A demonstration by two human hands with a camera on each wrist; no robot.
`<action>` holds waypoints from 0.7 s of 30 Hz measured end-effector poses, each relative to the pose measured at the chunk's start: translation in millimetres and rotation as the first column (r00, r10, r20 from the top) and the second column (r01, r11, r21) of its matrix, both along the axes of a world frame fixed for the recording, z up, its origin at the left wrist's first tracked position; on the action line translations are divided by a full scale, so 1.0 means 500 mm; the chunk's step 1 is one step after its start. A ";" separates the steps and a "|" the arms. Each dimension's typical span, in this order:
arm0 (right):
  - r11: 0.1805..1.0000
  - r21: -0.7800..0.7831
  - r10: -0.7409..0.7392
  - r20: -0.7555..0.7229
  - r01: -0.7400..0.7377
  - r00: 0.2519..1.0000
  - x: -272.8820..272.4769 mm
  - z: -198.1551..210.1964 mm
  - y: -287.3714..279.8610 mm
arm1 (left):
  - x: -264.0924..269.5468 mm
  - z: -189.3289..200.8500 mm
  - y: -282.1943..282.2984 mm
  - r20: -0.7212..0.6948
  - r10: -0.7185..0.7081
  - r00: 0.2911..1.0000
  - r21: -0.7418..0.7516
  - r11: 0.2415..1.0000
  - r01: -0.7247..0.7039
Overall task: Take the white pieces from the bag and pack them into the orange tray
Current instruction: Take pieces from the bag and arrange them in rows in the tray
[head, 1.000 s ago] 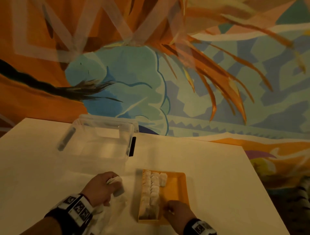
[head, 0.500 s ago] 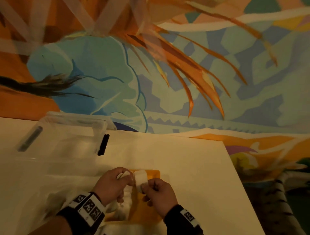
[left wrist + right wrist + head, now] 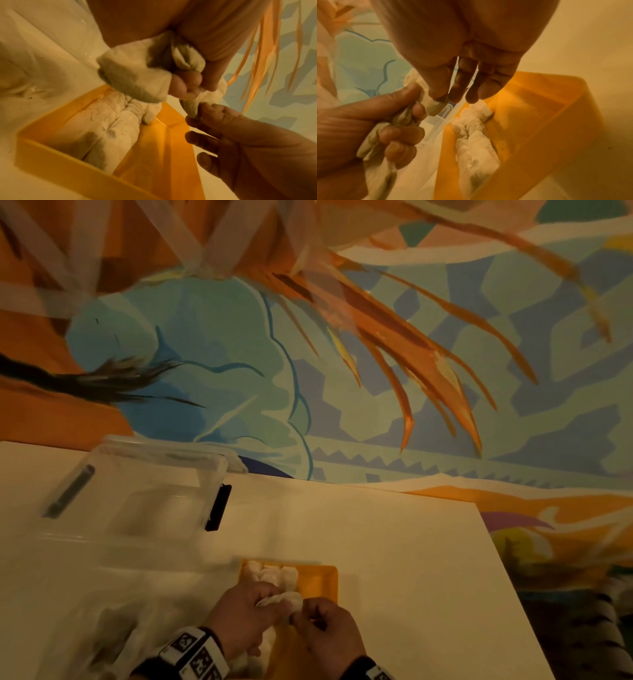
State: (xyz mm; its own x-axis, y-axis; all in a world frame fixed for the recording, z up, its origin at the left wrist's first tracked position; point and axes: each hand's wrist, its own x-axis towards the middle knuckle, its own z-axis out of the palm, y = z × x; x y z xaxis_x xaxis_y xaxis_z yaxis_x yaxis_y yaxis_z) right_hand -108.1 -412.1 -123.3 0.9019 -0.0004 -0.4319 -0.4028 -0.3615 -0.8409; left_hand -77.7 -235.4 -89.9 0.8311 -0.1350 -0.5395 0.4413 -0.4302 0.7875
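Gripping a bunch of soft, crumpled white pieces (image 3: 137, 75) in curled fingers, the left hand (image 3: 245, 616) hovers just above the shallow rectangular orange plastic tray (image 3: 317, 577). The right hand (image 3: 329, 633) meets it from about three o'clock, thumb and forefinger pinching the tip of one piece (image 3: 190, 109) that sticks out of the bunch, while its other fingers hang loosely curled. That pinched piece sits over the near, bare half of the tray.

In the tray, two full rows of white pieces (image 3: 102, 129) lie tight against the wall at nine o'clock, and a third row (image 3: 287, 575) has only begun at the twelve o'clock end; the three o'clock side shows bare orange floor.

To do this step well, I judge the right hand should draw its piece free with a steady pull while the left keeps the rest bunched, then lay it lengthwise, touching the last piece of the third row, and press it snug.

The crinkled clear plastic bag (image 3: 102, 611) lies at nine o'clock on the cream worktop (image 3: 394, 542), with a clear lidded plastic box (image 3: 137, 494) at eleven o'clock.
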 end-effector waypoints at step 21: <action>0.910 -0.403 -0.056 -0.344 -0.093 0.937 0.146 -0.094 0.041 | 0.046 -0.127 0.115 0.106 -0.043 0.993 0.447 0.895 -0.009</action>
State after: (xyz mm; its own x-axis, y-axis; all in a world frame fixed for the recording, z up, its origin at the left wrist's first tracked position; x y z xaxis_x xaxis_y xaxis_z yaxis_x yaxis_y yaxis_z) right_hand -34.8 -391.5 -170.4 0.7007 -0.2280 -0.6761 -0.6259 -0.6512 -0.4291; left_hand -55.0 -177.6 -153.6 0.8886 0.0833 -0.4510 0.3520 -0.7543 0.5542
